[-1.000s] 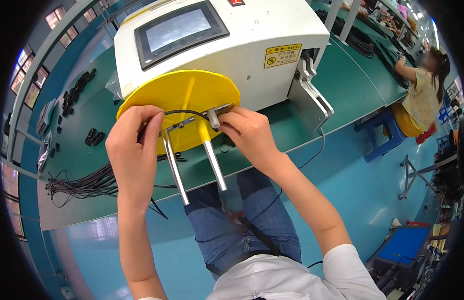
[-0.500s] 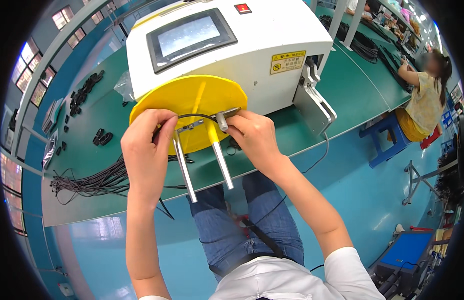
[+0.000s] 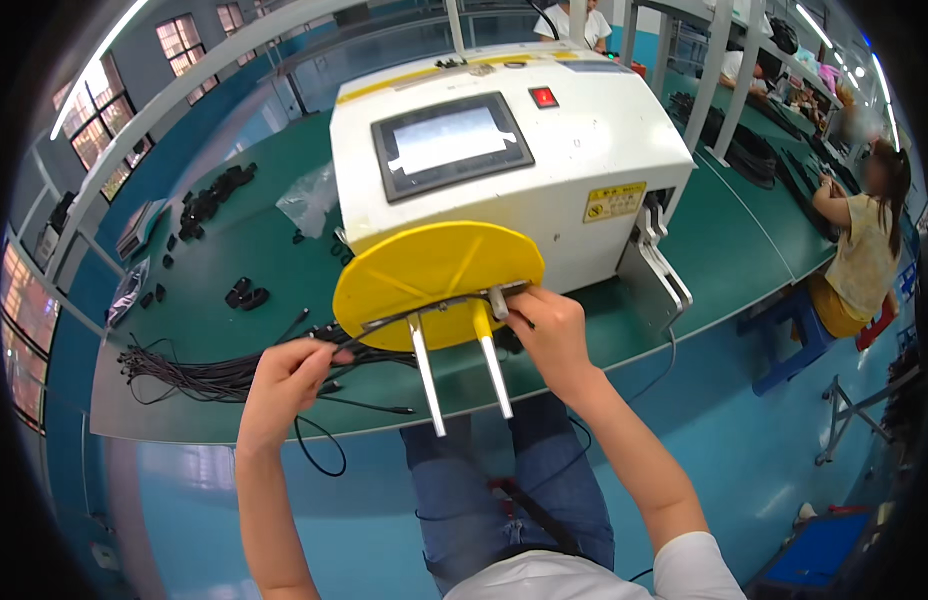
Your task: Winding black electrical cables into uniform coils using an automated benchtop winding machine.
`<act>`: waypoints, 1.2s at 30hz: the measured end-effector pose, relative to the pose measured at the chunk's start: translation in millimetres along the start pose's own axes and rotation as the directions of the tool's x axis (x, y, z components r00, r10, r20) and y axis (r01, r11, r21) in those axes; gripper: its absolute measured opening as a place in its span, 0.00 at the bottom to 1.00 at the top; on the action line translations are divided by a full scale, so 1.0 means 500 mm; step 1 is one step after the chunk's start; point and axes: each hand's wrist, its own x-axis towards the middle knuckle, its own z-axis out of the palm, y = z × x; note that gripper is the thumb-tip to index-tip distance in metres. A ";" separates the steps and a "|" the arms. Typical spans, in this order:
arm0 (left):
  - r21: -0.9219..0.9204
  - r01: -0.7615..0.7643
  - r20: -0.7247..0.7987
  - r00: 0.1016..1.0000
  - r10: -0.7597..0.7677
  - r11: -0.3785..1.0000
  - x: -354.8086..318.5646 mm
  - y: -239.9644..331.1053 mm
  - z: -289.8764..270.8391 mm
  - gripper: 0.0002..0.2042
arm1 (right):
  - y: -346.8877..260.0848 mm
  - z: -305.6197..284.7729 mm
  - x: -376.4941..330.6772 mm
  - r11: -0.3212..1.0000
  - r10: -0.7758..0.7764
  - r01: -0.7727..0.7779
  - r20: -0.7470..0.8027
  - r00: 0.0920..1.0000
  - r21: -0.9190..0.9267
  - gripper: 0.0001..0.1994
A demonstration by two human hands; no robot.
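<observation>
Yellow plate-like disc [image 3: 409, 275] fronts the white benchtop machine [image 3: 574, 150] before us, above the green tabletop [image 3: 274, 265]. Our left hand [image 3: 287, 380] pinches a thin black cable [image 3: 380, 324], which runs up from there across the disc's lower face, along a metal bar [image 3: 446, 304], toward a grey metal peg [image 3: 498, 303]. Our right hand [image 3: 552, 335] has its fingers bent close beside that peg; we cannot tell whether they grip the cable's end. Two rods [image 3: 427, 385] jut toward us between our hands. Near our left hand lies a bundle of black cables [image 3: 199, 375], and a cable loop [image 3: 343, 461] hangs past the table edge.
</observation>
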 end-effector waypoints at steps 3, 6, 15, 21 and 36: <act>0.067 -0.038 -0.074 0.996 0.043 0.997 -0.036 -0.066 -0.046 0.09 | -0.018 0.000 0.003 1.000 -0.009 0.009 0.003 1.000 0.019 0.06; 0.069 -0.148 -0.143 0.977 0.156 0.987 -0.048 -0.131 -0.034 0.08 | -0.020 -0.003 0.001 1.000 -0.006 0.006 0.007 1.000 0.025 0.06; 0.056 -0.254 -0.194 0.946 0.260 0.966 -0.017 -0.174 -0.014 0.06 | 0.000 -0.015 0.003 0.998 0.018 -0.022 0.070 0.997 0.066 0.05; 0.035 -0.241 -0.186 0.952 0.243 0.970 -0.017 -0.181 -0.012 0.07 | 0.007 -0.055 -0.005 0.924 0.242 -0.242 0.038 0.970 0.297 0.06; 0.048 -0.262 -0.224 0.938 0.266 0.964 -0.012 -0.165 -0.013 0.07 | -0.003 0.016 -0.035 0.992 0.104 -0.104 0.006 0.995 -0.065 0.06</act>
